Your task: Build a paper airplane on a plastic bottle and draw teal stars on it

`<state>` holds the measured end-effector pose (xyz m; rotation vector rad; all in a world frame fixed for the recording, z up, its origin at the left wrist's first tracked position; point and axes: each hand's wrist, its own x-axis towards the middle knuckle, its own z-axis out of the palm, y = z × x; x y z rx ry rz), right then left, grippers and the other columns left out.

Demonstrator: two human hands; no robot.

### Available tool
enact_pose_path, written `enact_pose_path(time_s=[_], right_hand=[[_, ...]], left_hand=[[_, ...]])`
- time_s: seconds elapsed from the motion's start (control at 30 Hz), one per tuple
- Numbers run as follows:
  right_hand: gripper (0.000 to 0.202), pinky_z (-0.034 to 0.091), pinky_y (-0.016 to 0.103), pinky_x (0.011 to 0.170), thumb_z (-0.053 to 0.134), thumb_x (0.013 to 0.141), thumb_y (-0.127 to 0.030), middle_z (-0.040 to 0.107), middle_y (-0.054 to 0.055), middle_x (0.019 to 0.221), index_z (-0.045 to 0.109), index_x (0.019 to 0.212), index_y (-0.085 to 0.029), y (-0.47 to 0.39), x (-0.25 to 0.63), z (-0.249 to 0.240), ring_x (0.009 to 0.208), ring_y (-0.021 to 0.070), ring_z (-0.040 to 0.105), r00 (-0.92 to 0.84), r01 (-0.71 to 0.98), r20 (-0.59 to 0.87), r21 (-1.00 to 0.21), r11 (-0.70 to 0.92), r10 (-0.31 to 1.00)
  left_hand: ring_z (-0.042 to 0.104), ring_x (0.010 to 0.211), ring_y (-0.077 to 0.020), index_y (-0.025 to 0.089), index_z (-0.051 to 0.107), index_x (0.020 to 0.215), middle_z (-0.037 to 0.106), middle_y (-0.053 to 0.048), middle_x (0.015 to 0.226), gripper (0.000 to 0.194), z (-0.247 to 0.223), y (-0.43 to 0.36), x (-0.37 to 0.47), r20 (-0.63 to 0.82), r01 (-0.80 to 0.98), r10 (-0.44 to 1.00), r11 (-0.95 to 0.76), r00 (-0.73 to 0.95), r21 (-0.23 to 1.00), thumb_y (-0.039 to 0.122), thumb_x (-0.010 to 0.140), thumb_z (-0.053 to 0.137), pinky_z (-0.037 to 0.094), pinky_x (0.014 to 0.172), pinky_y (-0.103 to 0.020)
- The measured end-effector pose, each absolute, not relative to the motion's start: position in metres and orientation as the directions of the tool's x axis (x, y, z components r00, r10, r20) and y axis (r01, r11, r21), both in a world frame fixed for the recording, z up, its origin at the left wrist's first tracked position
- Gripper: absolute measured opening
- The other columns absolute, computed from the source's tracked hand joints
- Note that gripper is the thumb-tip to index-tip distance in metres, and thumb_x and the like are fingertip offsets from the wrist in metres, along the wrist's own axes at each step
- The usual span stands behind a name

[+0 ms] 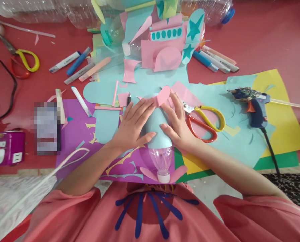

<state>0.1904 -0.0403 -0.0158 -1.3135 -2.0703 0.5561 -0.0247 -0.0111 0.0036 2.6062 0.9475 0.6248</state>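
The clear plastic bottle wrapped in light blue paper [158, 126] lay on its side in front of you, on the papers on the red desk [265, 40], with its small white cap [163, 177] facing you. Your left hand [133, 126] was half open, its fingers spread along one side and its thumb on the blue wrap. Your right hand [178, 126] was half open too, along the other side, so both hands had hold of the bottle between them. Your fingertips were by the folded pink paper piece [163, 96] at the far end; I could not tell if it was stuck on. Pushing too hard could have dented the thin plastic or made the wrap slide crooked. Two pink petal-shaped paper pieces [178, 173] stuck out beside the cap, near your pinkish-red shirt [89, 222], so leaning in could have bent them. The metal scissors with red and yellow handles [198, 110] lay just beside your right hand, easy to bump. Farther right lay the dark blue glue gun [259, 111], its black cord [269, 144] running past the desk edge. Your right arm [227, 164] could have caught that cord and tugged the gun. If the tip was hot, which I could not see, it might have spoiled the paper.
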Motion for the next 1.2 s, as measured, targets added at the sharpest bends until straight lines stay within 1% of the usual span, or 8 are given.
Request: enact_pose_path(time_s=[0.27,0.5,0.7,0.87,0.93,1.03,1.1,1.2], right_hand=[[0.059,0.017,0.065,0.122,0.035,0.096,-0.057,0.001,-0.014,0.164,0.008,0.149,-0.056,-0.04,0.189,-0.016,0.153,0.0319,0.01,-0.314,0.618,0.281,-0.665,0.419,0.907],[0.064,0.016,0.063,0.122,0.037,0.097,-0.053,-0.004,-0.01,0.165,0.007,0.152,-0.045,-0.041,0.19,-0.015,0.154,0.0301,-0.001,-0.324,0.608,0.342,-0.639,0.471,0.882],[0.072,0.022,0.064,0.119,0.036,0.095,-0.058,0.004,0.002,0.165,-0.001,0.154,-0.039,-0.039,0.186,-0.017,0.153,0.0295,0.008,-0.316,0.604,0.358,-0.639,0.477,0.879],[0.08,0.026,0.063,0.118,0.03,0.09,-0.071,0.008,0.001,0.165,-0.01,0.153,-0.043,-0.039,0.188,-0.01,0.152,0.0308,0.015,-0.316,0.629,0.331,-0.628,0.458,0.889],[0.086,0.03,0.061,0.117,0.031,0.086,-0.076,0.017,0.003,0.164,-0.004,0.155,-0.039,-0.04,0.192,-0.006,0.15,0.0314,0.024,-0.405,0.55,0.478,-0.554,0.625,0.78],[0.08,0.038,0.046,0.117,0.037,0.088,-0.072,0.043,0.005,0.153,0.025,0.153,-0.029,-0.042,0.196,0.001,0.143,0.0229,0.039,-0.606,0.316,0.651,-0.33,0.889,0.457],[0.071,0.038,0.038,0.116,0.041,0.089,-0.068,0.056,0.007,0.143,0.044,0.143,-0.022,-0.043,0.195,0.004,0.14,0.0188,0.044,-0.72,0.216,0.612,-0.249,0.944,0.326],[0.071,0.034,0.04,0.118,0.044,0.088,-0.067,0.06,0.012,0.138,0.053,0.135,-0.015,-0.045,0.191,0.007,0.138,0.0207,0.047,-0.794,0.209,0.516,-0.266,0.941,0.322]], left_hand=[[0.034,0.145,-0.0294,0.022,0.015,0.156,0.039,-0.013,0.155,0.071,0.001,-0.009,-0.025,0.314,0.52,0.653,-0.748,0.689,0.413,0.06,0.098,0.027,0.017,0.121,-0.048],[0.031,0.146,-0.0309,0.022,0.017,0.155,0.036,-0.014,0.156,0.071,0.0,-0.01,-0.026,0.323,0.512,0.66,-0.74,0.679,0.436,0.061,0.097,0.029,0.019,0.121,-0.05],[0.029,0.147,-0.0301,0.029,0.017,0.153,0.031,-0.013,0.158,0.071,0.0,0.002,-0.028,0.298,0.512,0.746,-0.639,0.596,0.574,0.067,0.095,0.032,0.028,0.118,-0.05],[0.042,0.138,-0.0314,0.028,0.025,0.149,0.042,-0.013,0.151,0.078,0.003,0.012,-0.027,0.223,0.491,0.788,-0.55,0.574,0.676,0.074,0.088,0.041,0.041,0.112,-0.048],[0.043,0.137,-0.0319,0.029,0.029,0.147,0.046,-0.012,0.147,0.076,0.003,0.012,-0.027,0.232,0.505,0.804,-0.539,0.548,0.674,0.074,0.087,0.042,0.039,0.113,-0.049],[0.045,0.137,-0.0291,0.032,0.031,0.145,0.048,-0.01,0.145,0.069,0.001,0.01,-0.03,0.25,0.517,0.818,-0.532,0.517,0.671,0.072,0.09,0.04,0.036,0.116,-0.048],[0.045,0.136,-0.0282,0.032,0.03,0.145,0.048,-0.01,0.146,0.065,0.0,0.01,-0.032,0.249,0.519,0.814,-0.537,0.524,0.665,0.069,0.092,0.038,0.035,0.117,-0.048],[0.045,0.136,-0.0282,0.03,0.031,0.145,0.048,-0.01,0.146,0.062,-0.001,0.01,-0.033,0.25,0.512,0.802,-0.552,0.542,0.659,0.065,0.094,0.038,0.035,0.117,-0.048]])
